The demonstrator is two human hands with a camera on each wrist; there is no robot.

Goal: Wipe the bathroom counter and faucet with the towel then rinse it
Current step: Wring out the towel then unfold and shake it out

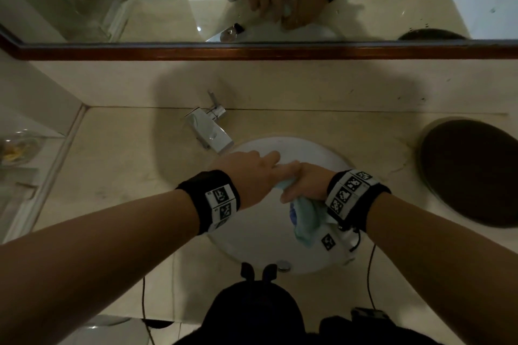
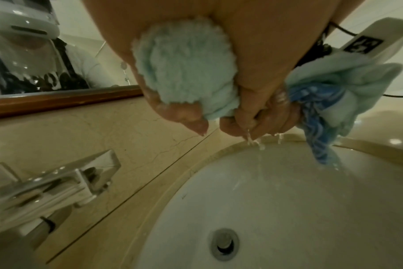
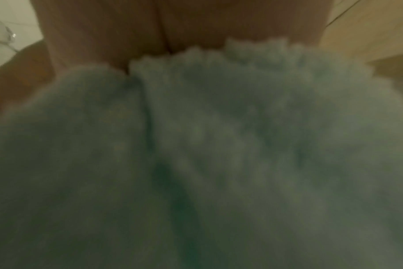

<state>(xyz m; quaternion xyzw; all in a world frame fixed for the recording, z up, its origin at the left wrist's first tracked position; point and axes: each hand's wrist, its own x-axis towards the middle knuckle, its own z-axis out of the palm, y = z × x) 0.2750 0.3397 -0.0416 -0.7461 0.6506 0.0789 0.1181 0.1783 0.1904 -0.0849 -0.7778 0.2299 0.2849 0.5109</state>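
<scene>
Both hands are clamped on the fluffy light-blue towel (image 2: 184,69) above the round white ceramic sink basin (image 2: 276,209): the left hand (image 1: 249,173) closes around one end, the right hand (image 1: 304,183) around the other, and they touch each other near the far rim of the basin. The towel looks soft and thick, with a darker blue striped part (image 2: 315,116) hanging down from the right hand. Water drops fall from the knuckles into the basin, so I judge this is the wringing after the rinse. The risk from here is, I think, that the loose hanging end swings outside the rim and drips on the smooth beige marble counter (image 1: 117,165), which would make it wet again. A weak twist could also leave the thick pile heavy with water. The angular chrome faucet (image 1: 208,129) stands at the far left edge of the basin, and no water runs from it, as far as I can see.
</scene>
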